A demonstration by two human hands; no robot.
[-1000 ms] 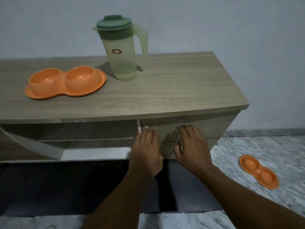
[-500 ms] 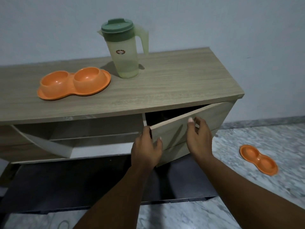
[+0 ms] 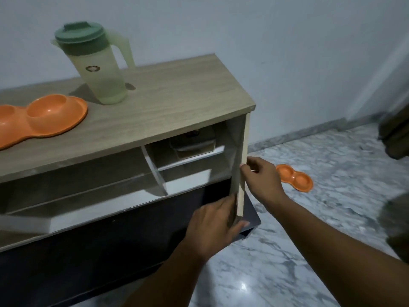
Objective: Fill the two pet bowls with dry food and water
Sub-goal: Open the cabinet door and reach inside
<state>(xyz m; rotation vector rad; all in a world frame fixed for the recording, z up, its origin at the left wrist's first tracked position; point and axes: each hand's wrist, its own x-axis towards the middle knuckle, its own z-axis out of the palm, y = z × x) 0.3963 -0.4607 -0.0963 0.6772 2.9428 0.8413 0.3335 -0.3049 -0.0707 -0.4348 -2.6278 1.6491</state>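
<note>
An orange double pet bowl [image 3: 44,117] lies on the wooden cabinet top [image 3: 177,103] at the left. Beside it stands a pale green water jug [image 3: 97,69] with a darker green lid. The cabinet door [image 3: 241,165] at the right end is swung wide open, edge-on to me. My right hand [image 3: 261,180] pinches its outer edge about halfway up. My left hand [image 3: 212,227] presses flat against its inner face near the bottom corner. Inside, on the upper shelf, sits a clear container [image 3: 194,142]; its contents are too dim to tell.
A second orange double bowl [image 3: 294,177] lies on the marble floor [image 3: 309,251] to the right of the cabinet. A dark blurred shape [image 3: 396,138] shows at the far right edge. The wall runs right behind the cabinet.
The door has gone from closed, through partly ajar, to fully open. Both hands followed it to the right, and the view shifted rightward, revealing the container inside.
</note>
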